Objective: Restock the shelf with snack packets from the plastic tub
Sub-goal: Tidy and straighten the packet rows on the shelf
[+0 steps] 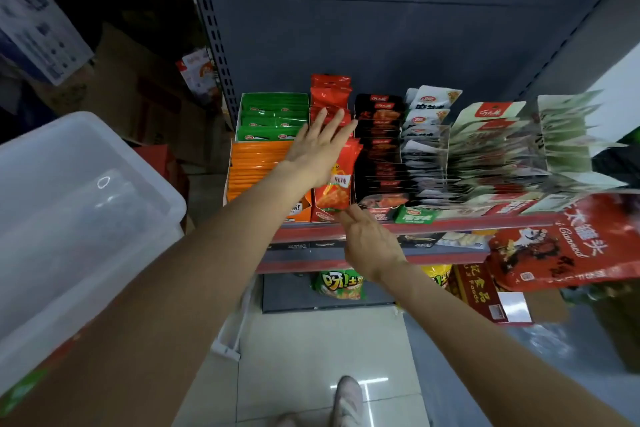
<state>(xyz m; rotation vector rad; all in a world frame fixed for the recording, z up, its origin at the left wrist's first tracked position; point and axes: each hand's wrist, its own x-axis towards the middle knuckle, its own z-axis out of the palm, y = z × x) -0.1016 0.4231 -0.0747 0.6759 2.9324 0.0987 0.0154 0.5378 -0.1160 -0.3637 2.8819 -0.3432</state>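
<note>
Left hand (pixel 317 149): fingers straight and slightly spread, laid flat on the row of red-orange snack packets (pixel 334 184). Right hand (pixel 370 243): fingertips pinching the bottom edge of the front packet, at the shelf (pixel 433 224) lip. Neighbouring rows (orange, green, black, white) stand packed close on both sides. The plastic tub (pixel 79 211) sits at left, well apart. A hanging red bag (pixel 568 243) reads "Canned".

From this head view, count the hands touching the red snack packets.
2. The left hand lies flat on the red snack packets; the right hand touches the front packet's bottom edge.
</note>
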